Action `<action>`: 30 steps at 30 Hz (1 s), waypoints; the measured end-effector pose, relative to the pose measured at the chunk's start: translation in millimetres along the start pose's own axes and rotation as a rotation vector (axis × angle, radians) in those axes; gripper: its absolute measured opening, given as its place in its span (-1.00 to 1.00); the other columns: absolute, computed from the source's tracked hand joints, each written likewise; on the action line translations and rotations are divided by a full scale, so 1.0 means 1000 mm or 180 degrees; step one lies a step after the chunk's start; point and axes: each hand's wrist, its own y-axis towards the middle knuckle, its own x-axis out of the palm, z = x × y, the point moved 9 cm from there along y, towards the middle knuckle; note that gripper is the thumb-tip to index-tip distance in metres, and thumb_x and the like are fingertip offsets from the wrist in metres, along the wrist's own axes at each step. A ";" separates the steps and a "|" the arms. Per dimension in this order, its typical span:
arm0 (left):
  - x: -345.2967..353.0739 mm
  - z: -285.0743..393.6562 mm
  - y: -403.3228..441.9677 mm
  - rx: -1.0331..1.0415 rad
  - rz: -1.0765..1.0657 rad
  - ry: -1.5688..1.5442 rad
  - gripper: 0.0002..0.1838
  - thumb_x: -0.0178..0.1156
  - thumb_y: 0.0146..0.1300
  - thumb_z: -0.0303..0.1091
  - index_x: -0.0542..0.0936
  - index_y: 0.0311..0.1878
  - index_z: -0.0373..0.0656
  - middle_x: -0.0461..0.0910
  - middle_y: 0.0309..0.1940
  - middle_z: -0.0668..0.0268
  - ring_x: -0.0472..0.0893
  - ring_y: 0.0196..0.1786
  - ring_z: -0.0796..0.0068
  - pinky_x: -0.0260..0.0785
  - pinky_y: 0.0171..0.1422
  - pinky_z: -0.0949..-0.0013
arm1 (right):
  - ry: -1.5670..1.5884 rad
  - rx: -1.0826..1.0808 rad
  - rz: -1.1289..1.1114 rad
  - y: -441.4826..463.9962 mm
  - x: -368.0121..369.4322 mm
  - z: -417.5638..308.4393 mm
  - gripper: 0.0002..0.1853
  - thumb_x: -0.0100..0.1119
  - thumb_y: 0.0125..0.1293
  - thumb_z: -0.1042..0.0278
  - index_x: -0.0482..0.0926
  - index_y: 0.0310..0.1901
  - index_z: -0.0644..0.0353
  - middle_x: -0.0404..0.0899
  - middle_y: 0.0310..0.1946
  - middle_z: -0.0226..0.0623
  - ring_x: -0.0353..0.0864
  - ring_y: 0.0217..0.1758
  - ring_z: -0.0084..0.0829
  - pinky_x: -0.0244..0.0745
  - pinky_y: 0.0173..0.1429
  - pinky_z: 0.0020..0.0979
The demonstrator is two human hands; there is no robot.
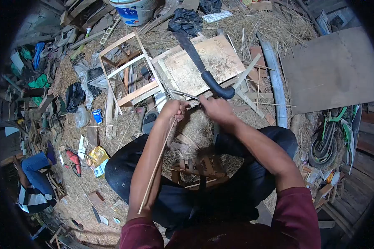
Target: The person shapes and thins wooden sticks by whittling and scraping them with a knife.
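My left hand is closed around a thin bamboo strip, whose long end runs back along my left forearm. My right hand is closed on a knife, its narrow blade pointing left, just above my left fist. Its handle is hidden in my fingers. Both hands are close together in front of my knees. Just beyond them a machete with a black handle lies across a pale wooden board strewn with shavings.
Left of the board stands a wooden frame. A bamboo pole and a large flat sheet lie to the right. At the far left are a blue cup, a red tool and another person's leg. A bucket stands at the back.
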 end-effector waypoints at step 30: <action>0.001 0.064 -0.178 0.1372 -0.0115 0.0218 -0.62 -0.13 0.47 -0.34 0.46 0.20 -0.36 0.27 -0.57 0.53 0.16 -0.72 0.71 0.01 -0.66 0.57 | 0.1993 0.0214 0.1327 0.027 -0.124 -0.066 -0.68 -0.12 0.52 0.24 0.46 0.15 0.20 0.62 -0.40 0.25 0.60 -0.22 0.32 0.40 -0.09 0.18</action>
